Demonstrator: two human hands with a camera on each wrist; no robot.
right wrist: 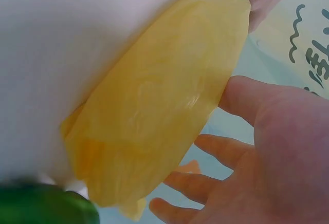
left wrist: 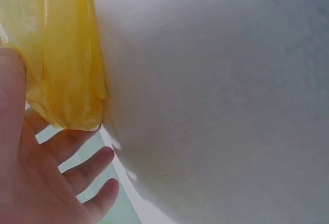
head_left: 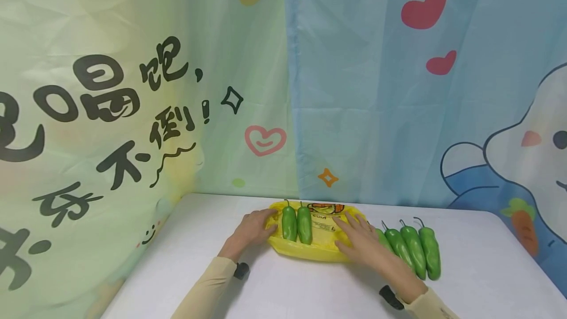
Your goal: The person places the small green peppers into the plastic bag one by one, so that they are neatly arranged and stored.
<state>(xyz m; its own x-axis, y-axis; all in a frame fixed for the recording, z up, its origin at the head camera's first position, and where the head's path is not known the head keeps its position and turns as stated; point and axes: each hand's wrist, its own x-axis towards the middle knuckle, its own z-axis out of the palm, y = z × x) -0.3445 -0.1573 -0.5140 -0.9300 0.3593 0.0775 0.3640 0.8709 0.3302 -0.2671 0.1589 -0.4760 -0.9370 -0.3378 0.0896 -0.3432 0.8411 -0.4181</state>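
A yellow plastic bag [head_left: 305, 250] with dark print lies spread into a shallow, raised-edged shape on the white table. Two green peppers [head_left: 290, 223] lie side by side on its left half, stems pointing away. At the bag's left end is my left hand [head_left: 251, 230]; the left wrist view has its thumb against the yellow plastic [left wrist: 67, 70] and the other fingers spread loosely behind the edge. My right hand [head_left: 361, 240] reaches over the right end with fingers extended and apart. In the right wrist view its thumb touches the bag's rim [right wrist: 169, 90].
Several more green peppers [head_left: 429, 255] lie in a row on the white table [head_left: 478, 260], just right of the bag and partly behind my right forearm. A printed curtain [head_left: 354, 112] hangs behind the table's far edge and along the left.
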